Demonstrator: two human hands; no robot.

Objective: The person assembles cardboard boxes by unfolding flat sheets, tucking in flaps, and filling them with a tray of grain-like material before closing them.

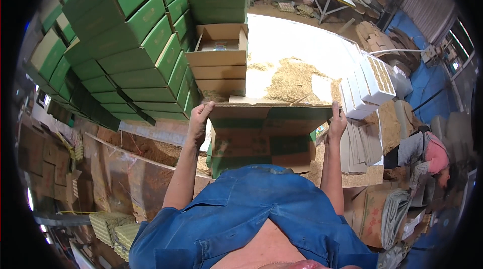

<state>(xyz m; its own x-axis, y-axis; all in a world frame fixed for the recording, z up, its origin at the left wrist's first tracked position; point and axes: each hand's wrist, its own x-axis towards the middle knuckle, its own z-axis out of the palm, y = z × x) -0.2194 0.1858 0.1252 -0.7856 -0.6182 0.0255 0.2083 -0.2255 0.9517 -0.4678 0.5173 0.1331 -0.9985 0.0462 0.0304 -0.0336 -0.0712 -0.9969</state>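
Observation:
In front of my body is a green and brown cardboard box (261,123), its full shape partly hidden by my blue shirt. My left hand (201,119) grips the left end of its upper far edge, fingers folded over the board. At the right end of that same edge, my right hand (337,124) is closed on the cardboard with the thumb up. Both forearms reach forward from beside my shirt. Just beyond the held edge, a white surface (282,42) carries a heap of brown straw-like shavings (292,83).
Tall stacks of green boxes (146,42) rise at the left, beside an open brown box (219,42). White blocks (370,85) and flat cardboard sheets (359,150) are at the right. A bent-over person (427,156) is further right. Egg trays (113,228) lie lower left.

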